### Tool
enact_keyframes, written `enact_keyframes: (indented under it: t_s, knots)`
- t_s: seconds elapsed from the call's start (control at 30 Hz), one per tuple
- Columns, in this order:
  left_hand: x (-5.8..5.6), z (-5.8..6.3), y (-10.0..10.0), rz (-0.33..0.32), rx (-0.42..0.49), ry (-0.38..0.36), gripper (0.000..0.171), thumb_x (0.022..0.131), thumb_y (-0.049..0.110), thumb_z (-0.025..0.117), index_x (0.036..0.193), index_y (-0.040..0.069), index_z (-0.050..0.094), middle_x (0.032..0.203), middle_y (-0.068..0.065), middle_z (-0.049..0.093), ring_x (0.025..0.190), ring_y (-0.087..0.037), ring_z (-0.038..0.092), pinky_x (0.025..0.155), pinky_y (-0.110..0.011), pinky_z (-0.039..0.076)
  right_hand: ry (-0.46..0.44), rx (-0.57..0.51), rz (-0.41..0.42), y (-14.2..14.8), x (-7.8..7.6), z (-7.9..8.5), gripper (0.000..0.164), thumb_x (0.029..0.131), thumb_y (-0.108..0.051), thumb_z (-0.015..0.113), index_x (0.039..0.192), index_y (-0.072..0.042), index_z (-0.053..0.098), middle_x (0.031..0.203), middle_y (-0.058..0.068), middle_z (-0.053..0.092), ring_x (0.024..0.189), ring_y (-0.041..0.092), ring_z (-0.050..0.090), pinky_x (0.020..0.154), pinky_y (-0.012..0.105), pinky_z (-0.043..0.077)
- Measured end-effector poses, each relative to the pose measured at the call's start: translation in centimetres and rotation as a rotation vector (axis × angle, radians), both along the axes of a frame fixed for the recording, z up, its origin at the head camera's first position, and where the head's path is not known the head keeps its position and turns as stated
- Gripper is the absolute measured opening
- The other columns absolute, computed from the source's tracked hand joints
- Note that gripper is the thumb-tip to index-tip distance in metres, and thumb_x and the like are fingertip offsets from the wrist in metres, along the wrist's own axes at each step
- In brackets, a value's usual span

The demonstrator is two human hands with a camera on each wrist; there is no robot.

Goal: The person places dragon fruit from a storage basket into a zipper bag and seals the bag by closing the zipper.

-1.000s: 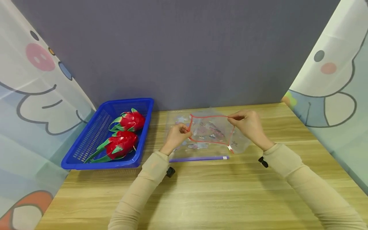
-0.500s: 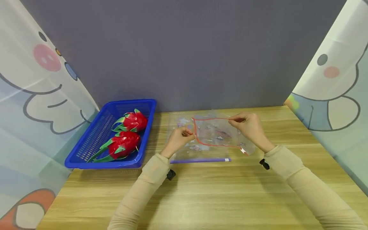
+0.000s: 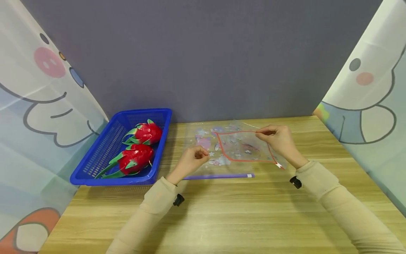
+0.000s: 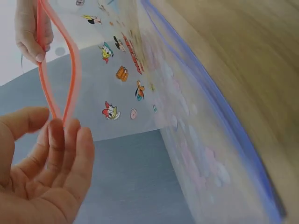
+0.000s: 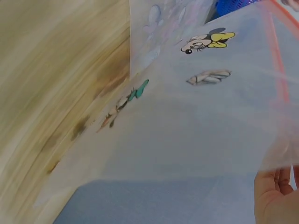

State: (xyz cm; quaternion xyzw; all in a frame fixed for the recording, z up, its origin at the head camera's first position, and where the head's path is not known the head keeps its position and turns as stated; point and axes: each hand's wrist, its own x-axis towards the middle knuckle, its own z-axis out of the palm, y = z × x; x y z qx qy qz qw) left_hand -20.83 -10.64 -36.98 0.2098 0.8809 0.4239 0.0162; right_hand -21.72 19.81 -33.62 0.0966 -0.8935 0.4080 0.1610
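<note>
In the head view, a clear zip bag [image 3: 247, 148] with cartoon prints hangs with its red-edged mouth spread open, a white slider [image 3: 278, 165] at the lower right corner. My right hand [image 3: 280, 143] pinches the mouth's upper right edge between thumb and fingers. To the left of the red edge, my left hand [image 3: 190, 161] holds nothing, its fingers loosely bent. The left wrist view shows the left fingers [image 4: 83, 154] close to the end of the red zip [image 4: 72, 70]. A second clear bag [image 3: 219, 161] with a purple zip lies flat on the table beneath.
A blue plastic basket [image 3: 118, 182] stands at the left and holds two red toy dragon fruits, one nearer [image 3: 139, 159] and one farther [image 3: 148, 133]. The wooden table [image 3: 228, 215] ends at a grey panel [image 3: 206, 60]. Cartoon-printed cloths flank both sides.
My left hand lets go of the red edge and draws away left and toward me. The right hand keeps its pinch and shifts slightly right with the bag, whose slider swings right.
</note>
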Motion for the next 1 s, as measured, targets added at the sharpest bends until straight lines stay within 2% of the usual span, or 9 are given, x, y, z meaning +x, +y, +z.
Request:
enact_keyframes:
  t_s: [0.13,0.27,0.4,0.5,0.67,0.73,0.87,1.0]
  knots:
    - [1.0,1.1,-0.6,-0.082,-0.117,0.119,0.011,0.084,0.010,0.063,0.093,0.006,0.067,0.081,-0.002,0.066,0.072,-0.011,0.060,0.067,-0.024,0.051,-0.005,0.014,0.006,0.1,0.1,0.1,0.013,0.081,-0.017,0.070,0.087,-0.007,0.074,0.089,0.009,0.070,0.067,-0.004,0.055,0.056,0.018,0.047]
    - [2.5,2.9,-1.4,-0.089,-0.241,0.224,0.014,0.084,0.015,0.064,0.097,0.010,0.067,0.094,-0.001,0.068,0.086,-0.016,0.062,0.078,-0.031,0.051,-0.008,0.028,0.025,0.1,0.2,0.2,0.011,0.080,-0.015,0.070,0.087,-0.007,0.074,0.088,0.009,0.069,0.067,-0.004,0.056,0.055,0.019,0.047]
    - [3.6,4.7,-2.2,-0.096,-0.306,0.291,0.020,0.085,0.020,0.064,0.103,0.013,0.066,0.106,0.000,0.066,0.097,-0.019,0.062,0.083,-0.036,0.051,-0.009,0.034,0.029,0.2,0.2,0.2,0.011,0.081,-0.015,0.069,0.088,-0.007,0.074,0.088,0.008,0.069,0.067,-0.003,0.056,0.054,0.020,0.046]
    - [4.0,5.6,-3.0,-0.147,-0.331,0.364,0.023,0.085,0.020,0.064,0.107,0.012,0.065,0.110,0.000,0.064,0.103,-0.019,0.061,0.085,-0.037,0.051,-0.002,0.035,0.023,0.4,0.2,0.1,0.011,0.081,-0.015,0.069,0.088,-0.007,0.074,0.088,0.008,0.069,0.067,-0.003,0.055,0.054,0.020,0.045]
    - [4.0,6.7,-5.7,-0.257,-0.342,0.452,0.025,0.086,0.018,0.064,0.110,0.014,0.064,0.117,0.002,0.059,0.112,-0.015,0.054,0.088,-0.033,0.049,-0.002,0.035,0.029,0.4,0.3,0.2,0.012,0.082,-0.015,0.069,0.088,-0.007,0.074,0.089,0.009,0.069,0.067,-0.003,0.055,0.052,0.020,0.045]
    - [3.8,7.1,-7.0,-0.273,-0.344,0.467,0.027,0.085,0.016,0.065,0.112,0.014,0.063,0.120,0.002,0.058,0.115,-0.015,0.053,0.089,-0.033,0.049,-0.007,0.035,0.028,0.4,0.4,0.2,0.012,0.082,-0.016,0.069,0.088,-0.007,0.073,0.089,0.010,0.070,0.067,-0.004,0.055,0.052,0.020,0.045]
    - [3.0,7.4,-9.9,-0.237,-0.358,0.497,0.032,0.083,0.014,0.067,0.114,0.010,0.062,0.122,-0.001,0.057,0.116,-0.019,0.052,0.090,-0.038,0.048,-0.004,0.037,0.018,0.3,0.4,0.3,0.010,0.082,-0.016,0.069,0.087,-0.009,0.074,0.088,0.009,0.070,0.067,-0.005,0.055,0.053,0.020,0.045]
    - [2.0,7.0,-13.1,-0.151,-0.407,0.514,0.036,0.080,0.015,0.070,0.115,0.010,0.062,0.122,-0.004,0.057,0.116,-0.024,0.051,0.094,-0.045,0.044,0.003,0.035,0.017,0.3,0.3,0.4,0.010,0.081,-0.015,0.070,0.087,-0.008,0.074,0.088,0.009,0.070,0.066,-0.006,0.055,0.053,0.019,0.044]
